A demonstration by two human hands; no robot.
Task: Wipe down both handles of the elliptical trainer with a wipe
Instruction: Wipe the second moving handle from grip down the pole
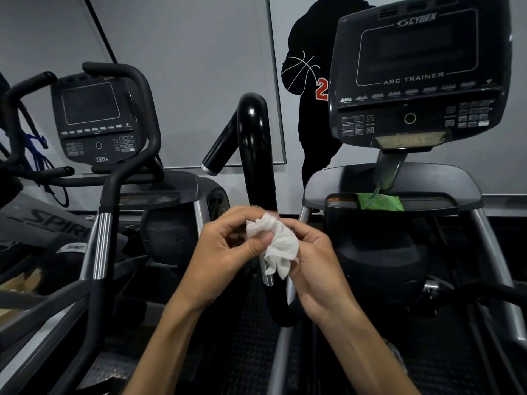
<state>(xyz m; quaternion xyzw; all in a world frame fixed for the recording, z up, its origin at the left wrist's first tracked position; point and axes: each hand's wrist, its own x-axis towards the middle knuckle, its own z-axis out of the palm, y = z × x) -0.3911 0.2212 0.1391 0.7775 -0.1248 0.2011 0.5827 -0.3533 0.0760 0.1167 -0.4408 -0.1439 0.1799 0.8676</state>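
Observation:
A crumpled white wipe (278, 246) sits between my two hands at the centre of the view. My left hand (228, 249) pinches its upper left edge with thumb and fingers. My right hand (313, 260) curls around its right side. Just behind the hands rises the glossy black left handle (253, 149) of the elliptical trainer, curving over at the top with a side grip (219, 149) pointing left. The trainer's console (419, 75) reads "ARC TRAINER" at the upper right. The right handle is out of view.
A green wipe pack (380, 201) lies on the tray below the console. A second trainer with a console (97, 121) and black handlebar (105, 201) stands to the left. A dark mural figure (310, 81) is on the grey wall behind.

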